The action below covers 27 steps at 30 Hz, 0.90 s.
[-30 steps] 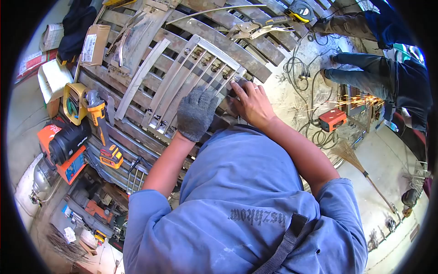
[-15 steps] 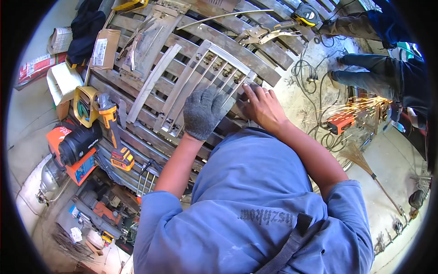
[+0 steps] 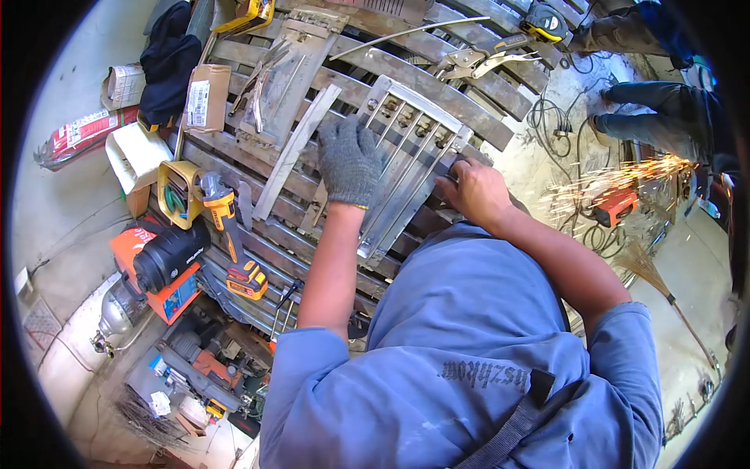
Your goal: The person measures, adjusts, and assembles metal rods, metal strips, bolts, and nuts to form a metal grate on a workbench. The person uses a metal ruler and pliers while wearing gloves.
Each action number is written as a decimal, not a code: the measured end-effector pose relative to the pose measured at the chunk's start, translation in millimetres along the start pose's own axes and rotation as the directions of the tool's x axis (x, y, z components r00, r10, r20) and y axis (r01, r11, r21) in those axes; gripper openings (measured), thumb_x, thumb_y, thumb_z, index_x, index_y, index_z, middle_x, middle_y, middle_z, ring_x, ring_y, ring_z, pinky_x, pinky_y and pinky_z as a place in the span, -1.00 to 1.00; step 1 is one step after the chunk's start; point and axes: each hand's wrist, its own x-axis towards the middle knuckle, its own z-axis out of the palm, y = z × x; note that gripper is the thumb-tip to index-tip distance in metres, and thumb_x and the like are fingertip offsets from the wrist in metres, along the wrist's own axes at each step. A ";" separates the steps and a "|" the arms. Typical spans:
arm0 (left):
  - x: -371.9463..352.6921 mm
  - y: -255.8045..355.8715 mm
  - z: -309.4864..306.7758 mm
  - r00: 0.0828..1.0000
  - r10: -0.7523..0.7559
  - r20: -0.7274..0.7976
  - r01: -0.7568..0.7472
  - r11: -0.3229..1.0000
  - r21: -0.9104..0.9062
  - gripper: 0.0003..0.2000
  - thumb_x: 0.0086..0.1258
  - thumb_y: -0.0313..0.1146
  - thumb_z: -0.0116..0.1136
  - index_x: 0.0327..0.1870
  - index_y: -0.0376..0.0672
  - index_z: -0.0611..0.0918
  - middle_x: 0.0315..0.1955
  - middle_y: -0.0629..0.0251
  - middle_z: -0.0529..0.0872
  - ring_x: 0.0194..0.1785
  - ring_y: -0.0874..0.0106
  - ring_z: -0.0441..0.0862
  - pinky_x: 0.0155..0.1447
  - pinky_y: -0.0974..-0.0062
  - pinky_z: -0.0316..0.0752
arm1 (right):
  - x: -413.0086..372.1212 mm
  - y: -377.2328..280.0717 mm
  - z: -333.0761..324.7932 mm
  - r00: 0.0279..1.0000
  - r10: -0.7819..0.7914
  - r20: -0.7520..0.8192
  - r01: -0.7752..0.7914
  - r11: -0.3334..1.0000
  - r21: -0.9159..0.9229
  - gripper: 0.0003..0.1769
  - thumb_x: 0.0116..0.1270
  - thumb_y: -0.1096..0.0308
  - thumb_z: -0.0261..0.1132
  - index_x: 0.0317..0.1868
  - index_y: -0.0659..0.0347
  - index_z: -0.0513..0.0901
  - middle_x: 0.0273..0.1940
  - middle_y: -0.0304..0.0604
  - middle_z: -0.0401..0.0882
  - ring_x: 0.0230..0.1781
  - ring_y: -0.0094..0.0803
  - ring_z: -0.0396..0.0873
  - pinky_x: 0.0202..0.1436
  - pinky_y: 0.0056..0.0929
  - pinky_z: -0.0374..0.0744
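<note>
A flat metal grille [image 3: 406,160] with several thin parallel rods lies on the slatted metal bench before me. My left hand [image 3: 349,160], in a grey knit glove, rests at the grille's left long side with its fingers stretched forward. At the right side my bare right hand [image 3: 479,191] has its fingers curled at the edge near the far corner; the undersides of those fingers are hidden. A flat metal strip [image 3: 298,152] lies left of the grille, just beyond my gloved hand.
Left stand a yellow cordless angle grinder [image 3: 233,234], a cardboard box [image 3: 207,98] and a black-and-orange machine [image 3: 160,262]. Locking pliers [image 3: 488,59] and a tape measure [image 3: 545,22] lie at the far right. Beyond, sparks [image 3: 625,184] fly near another person's legs [image 3: 652,113]; cables cross the floor.
The grille has turned and shifted right on the bench, away from the strip. My left hand has moved from its rods to its left side. My right fingers, stretched before, are now curled.
</note>
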 end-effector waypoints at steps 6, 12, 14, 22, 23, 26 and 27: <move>0.6 -2.0 10.4 1.000 0.012 0.007 -0.011 0.998 -0.055 -0.71 0.55 -0.30 0.35 0.13 -0.30 0.77 0.04 -0.10 0.74 0.20 -0.10 0.66 0.37 -0.09 0.55 | 0.5 -8.7 -0.8 0.993 0.100 0.055 -0.106 0.988 0.112 -0.56 0.65 0.06 0.38 -0.16 0.35 0.75 -0.11 0.25 0.81 -0.10 0.25 0.80 0.01 0.15 0.74; 3.8 -6.0 12.3 0.999 -0.034 0.031 0.039 0.985 -0.169 -0.72 0.51 -0.30 0.37 0.10 -0.29 0.77 -0.01 -0.08 0.80 0.18 -0.08 0.67 0.35 -0.07 0.57 | 2.5 -3.6 10.7 0.993 0.118 0.006 -0.117 0.982 0.146 -0.59 0.65 0.09 0.38 -0.16 0.35 0.76 -0.15 0.22 0.84 -0.08 0.22 0.82 0.03 0.14 0.74; 5.1 -5.9 13.3 0.993 -0.098 0.067 0.110 0.972 -0.208 -0.70 0.49 -0.30 0.39 0.11 -0.28 0.77 -0.02 -0.04 0.81 0.18 -0.04 0.68 0.35 -0.04 0.57 | 3.6 -7.2 2.6 0.982 0.187 0.039 -0.191 0.956 0.224 -0.59 0.62 0.09 0.42 -0.14 0.35 0.80 -0.18 0.22 0.85 -0.11 0.20 0.83 0.03 0.10 0.75; 14.0 -2.2 8.0 0.964 -0.228 0.138 0.259 0.924 -0.282 -0.74 0.49 -0.27 0.42 0.04 -0.23 0.82 -0.09 0.07 0.84 0.09 0.13 0.74 0.25 0.14 0.65 | 5.5 5.5 -0.9 0.947 0.317 0.056 -0.302 0.814 0.497 -0.63 0.46 0.14 0.60 -0.08 0.36 0.92 -0.29 0.21 0.86 -0.25 0.08 0.85 0.01 -0.07 0.75; 14.2 -1.6 8.4 0.964 -0.235 0.127 0.263 0.920 -0.291 -0.75 0.49 -0.27 0.41 0.03 -0.23 0.83 -0.10 0.07 0.84 0.06 0.15 0.75 0.23 0.16 0.67 | 6.2 8.3 0.5 0.940 0.331 0.078 -0.323 0.796 0.513 -0.62 0.45 0.13 0.60 -0.08 0.36 0.92 -0.30 0.18 0.86 -0.29 0.02 0.85 -0.03 -0.09 0.76; 16.4 -7.4 11.3 0.968 -0.224 0.109 0.248 0.910 -0.333 -0.75 0.49 -0.28 0.41 0.02 -0.24 0.85 -0.12 0.08 0.85 -0.03 0.18 0.78 0.18 0.18 0.69 | 6.1 12.0 1.4 0.913 0.375 0.158 -0.395 0.725 0.563 -0.62 0.45 0.12 0.62 -0.08 0.36 0.93 -0.32 0.09 0.87 -0.41 -0.16 0.83 -0.16 -0.16 0.75; 16.5 -8.0 11.2 0.964 -0.236 0.120 0.264 0.902 -0.341 -0.75 0.49 -0.28 0.41 0.03 -0.24 0.85 -0.12 0.08 0.85 -0.03 0.18 0.79 0.18 0.19 0.69 | 6.0 8.6 -4.8 0.900 0.391 0.193 -0.425 0.691 0.585 -0.62 0.45 0.12 0.62 -0.08 0.36 0.93 -0.34 0.05 0.87 -0.45 -0.23 0.81 -0.20 -0.18 0.75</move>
